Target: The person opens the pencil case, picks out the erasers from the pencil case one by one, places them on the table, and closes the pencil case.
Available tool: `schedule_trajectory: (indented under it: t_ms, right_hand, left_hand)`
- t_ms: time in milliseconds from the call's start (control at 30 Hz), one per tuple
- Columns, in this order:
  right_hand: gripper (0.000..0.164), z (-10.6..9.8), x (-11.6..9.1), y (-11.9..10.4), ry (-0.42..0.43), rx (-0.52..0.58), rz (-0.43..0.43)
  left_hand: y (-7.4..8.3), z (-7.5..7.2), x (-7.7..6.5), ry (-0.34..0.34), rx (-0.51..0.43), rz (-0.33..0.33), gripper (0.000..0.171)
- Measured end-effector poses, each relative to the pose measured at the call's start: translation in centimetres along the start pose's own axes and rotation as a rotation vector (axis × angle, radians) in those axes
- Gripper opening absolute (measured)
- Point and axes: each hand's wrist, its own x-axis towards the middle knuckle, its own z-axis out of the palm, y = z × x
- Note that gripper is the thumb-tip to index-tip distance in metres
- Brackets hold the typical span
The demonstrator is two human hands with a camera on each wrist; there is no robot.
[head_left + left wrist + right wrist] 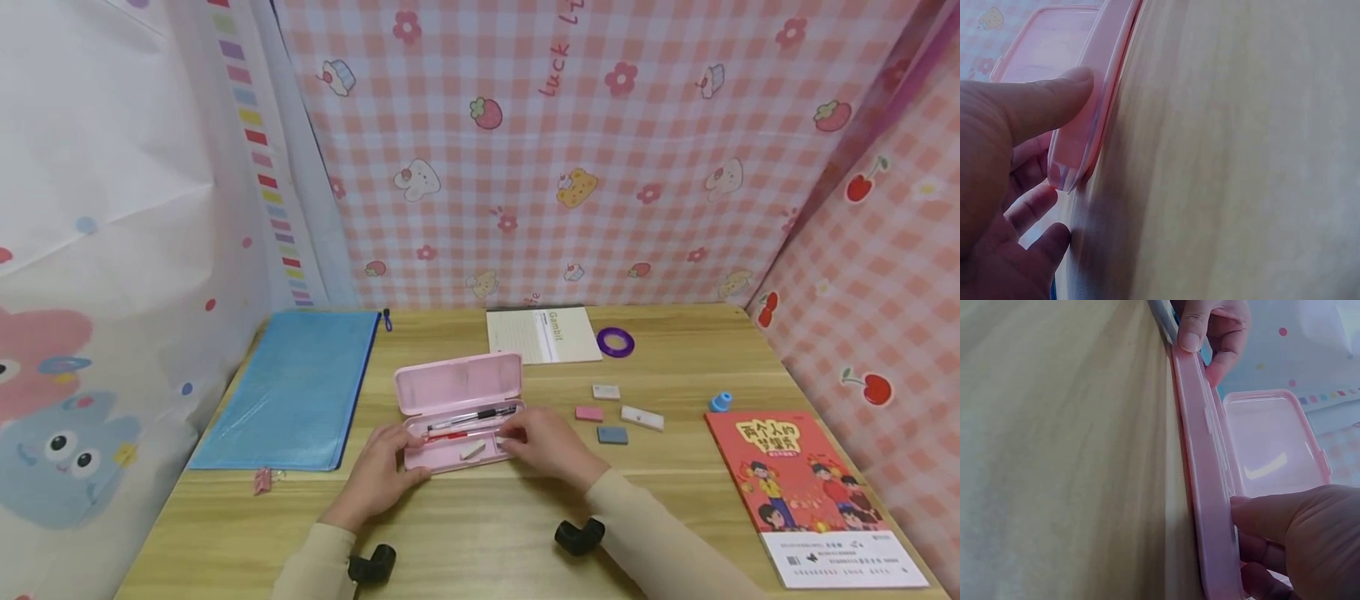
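A pink pencil case (442, 461) stands on the table with its lid (459, 383) raised at the back. Inside lie a black pen (480, 416), a red pen (447, 437) and a whitish eraser (472, 451). My left hand (380, 471) grips the case's left end, its thumb (1072, 94) along the front wall and its fingers round the end. The right hand (546, 442) reaches over the case's right end, fingers bent down into the right compartment. In the right wrist view its thumb (1254, 512) is at the front rim; I cannot tell what its hidden fingertips hold.
Several erasers, such as a blue one (612, 435), lie right of the case. Behind are a notepad (517, 337) and purple tape ring (616, 342). A blue folder (292, 392) and pink clip (262, 481) lie left; a red book (810, 492) and small blue object (721, 402) right.
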Motion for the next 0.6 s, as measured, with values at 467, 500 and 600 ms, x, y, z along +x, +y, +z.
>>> schedule_trajectory:
  t_ms: [467,500,600]
  right_hand:
    - [0.010,-0.2,0.3,0.1,-0.023,0.025,0.034]
    - [0.011,-0.3,0.1,0.1,-0.013,0.040,0.026]
    - [0.011,-1.2,-0.8,0.1,0.036,0.092,0.010]
  left_hand:
    - [-0.4,0.1,0.1,-0.006,0.003,-0.002,0.035]
    - [-0.4,0.1,0.1,-0.008,0.003,-0.003,0.035]
    - [-0.3,0.0,0.0,-0.011,0.001,0.002,0.035]
